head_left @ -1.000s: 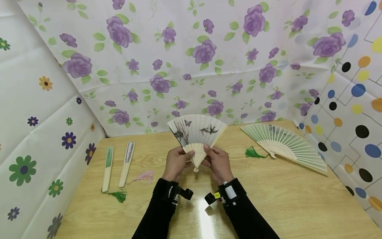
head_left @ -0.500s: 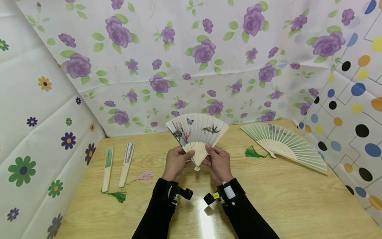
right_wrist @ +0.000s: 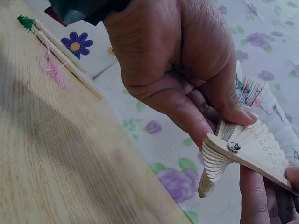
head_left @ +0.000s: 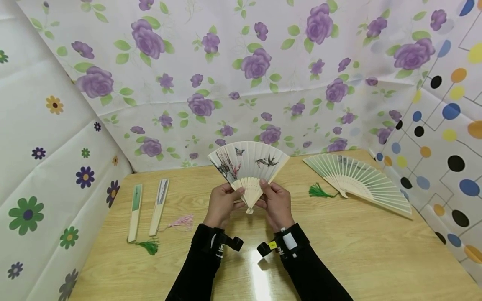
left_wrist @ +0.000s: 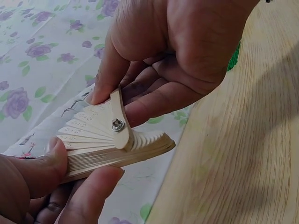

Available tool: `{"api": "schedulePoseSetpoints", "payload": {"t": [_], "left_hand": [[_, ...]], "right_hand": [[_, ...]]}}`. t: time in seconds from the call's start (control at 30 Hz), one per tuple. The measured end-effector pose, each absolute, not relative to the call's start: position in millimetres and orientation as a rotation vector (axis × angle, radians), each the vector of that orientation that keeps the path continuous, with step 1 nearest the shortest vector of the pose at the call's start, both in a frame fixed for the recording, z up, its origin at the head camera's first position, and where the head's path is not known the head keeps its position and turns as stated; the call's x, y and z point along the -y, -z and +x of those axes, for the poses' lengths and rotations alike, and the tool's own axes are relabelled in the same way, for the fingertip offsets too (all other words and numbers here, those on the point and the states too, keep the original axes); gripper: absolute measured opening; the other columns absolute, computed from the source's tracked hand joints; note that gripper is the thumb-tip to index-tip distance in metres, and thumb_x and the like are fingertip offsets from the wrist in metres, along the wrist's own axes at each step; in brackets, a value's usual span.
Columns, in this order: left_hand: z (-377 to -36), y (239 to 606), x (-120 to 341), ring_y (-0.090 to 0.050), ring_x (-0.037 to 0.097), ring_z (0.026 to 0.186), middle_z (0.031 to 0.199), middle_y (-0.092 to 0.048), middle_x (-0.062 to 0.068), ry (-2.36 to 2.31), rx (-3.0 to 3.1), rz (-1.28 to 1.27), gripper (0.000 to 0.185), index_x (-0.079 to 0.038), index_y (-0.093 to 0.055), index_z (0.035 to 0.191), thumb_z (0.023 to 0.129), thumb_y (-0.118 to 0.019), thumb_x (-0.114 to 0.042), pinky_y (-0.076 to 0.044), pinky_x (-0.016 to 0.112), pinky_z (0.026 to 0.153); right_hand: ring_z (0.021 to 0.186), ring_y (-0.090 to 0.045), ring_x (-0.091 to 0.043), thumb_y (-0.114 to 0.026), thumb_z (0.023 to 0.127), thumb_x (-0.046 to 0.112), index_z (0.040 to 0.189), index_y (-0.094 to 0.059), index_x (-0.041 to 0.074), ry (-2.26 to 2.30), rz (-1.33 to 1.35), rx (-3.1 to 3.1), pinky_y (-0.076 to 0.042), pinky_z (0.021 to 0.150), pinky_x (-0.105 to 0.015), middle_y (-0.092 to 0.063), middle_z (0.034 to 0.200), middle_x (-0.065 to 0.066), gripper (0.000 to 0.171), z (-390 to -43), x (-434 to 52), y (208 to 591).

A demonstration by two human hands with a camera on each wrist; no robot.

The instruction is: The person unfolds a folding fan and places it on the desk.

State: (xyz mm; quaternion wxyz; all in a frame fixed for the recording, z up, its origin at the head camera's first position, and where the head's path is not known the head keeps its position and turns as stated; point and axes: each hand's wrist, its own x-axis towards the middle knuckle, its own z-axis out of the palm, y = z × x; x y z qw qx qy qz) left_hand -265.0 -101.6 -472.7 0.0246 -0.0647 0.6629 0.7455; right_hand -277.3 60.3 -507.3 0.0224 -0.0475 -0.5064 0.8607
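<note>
In the head view a white folding fan (head_left: 256, 163), partly spread, is held up over the table with its pivot end down. A butterfly, swallows and plum branches are painted on it. My left hand (head_left: 222, 205) grips its left side; in the left wrist view the thumb (left_wrist: 56, 161) presses a stack of bunched ribs (left_wrist: 93, 163). My right hand (head_left: 278, 202) pinches the right outer rib, thumb in front. The metal pivot pin (left_wrist: 117, 125) shows between both hands. Some fingers are hidden behind the fan.
Two folded fans, one with green (head_left: 135, 213) and one with grey (head_left: 160, 207), lie on the table (head_left: 339, 255) at left with green and pink tassels. A spread green fan (head_left: 361, 182) with a green tassel (head_left: 320, 190) lies at right. Patterned cloth (head_left: 233, 75) surrounds the table.
The white fan has spread a little wider to the right, showing more of the painted swallows, and its pivot end has shifted slightly up and right. Both hands keep their hold.
</note>
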Motion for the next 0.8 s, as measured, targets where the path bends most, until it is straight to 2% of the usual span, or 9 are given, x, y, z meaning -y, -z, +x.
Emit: {"api": "schedulePoseSetpoints", "payload": {"t": [0.23,0.47,0.8], "left_hand": [[-265.4,472.8,100.3,-0.077,0.008,0.084,0.101,-0.075,0.006,-2.331,-2.046,-0.241,0.027,0.012,-0.074,0.135,0.111,-0.071,0.000,-0.069,0.022,0.074],[-265.8,473.0,98.7,-0.078,0.009,0.084,0.103,-0.077,0.009,-2.334,-2.080,-0.266,0.026,0.011,-0.075,0.133,0.110,-0.073,0.000,-0.070,0.024,0.074],[-267.1,475.8,97.1,-0.078,0.009,0.083,0.101,-0.078,0.009,-2.356,-2.104,-0.267,0.024,0.011,-0.076,0.130,0.110,-0.074,-0.002,-0.070,0.023,0.073]], "right_hand": [[0.072,-0.080,-0.010,-0.070,0.116,0.021,0.121,-0.077,-0.011,-2.646,-0.201,1.527,-0.070,0.069,-0.024,-0.078,0.087,-0.002,0.032,-277.2,-56.6,507.4],[0.072,-0.079,-0.008,-0.070,0.116,0.021,0.130,-0.076,-0.012,-2.627,-0.227,1.495,-0.069,0.067,-0.022,-0.079,0.087,-0.001,0.036,-276.3,-53.6,507.8],[0.077,-0.081,-0.009,-0.070,0.116,0.023,0.131,-0.075,-0.010,-2.643,-0.185,1.494,-0.070,0.071,-0.024,-0.080,0.093,0.000,0.037,-274.1,-55.3,504.1]]}}
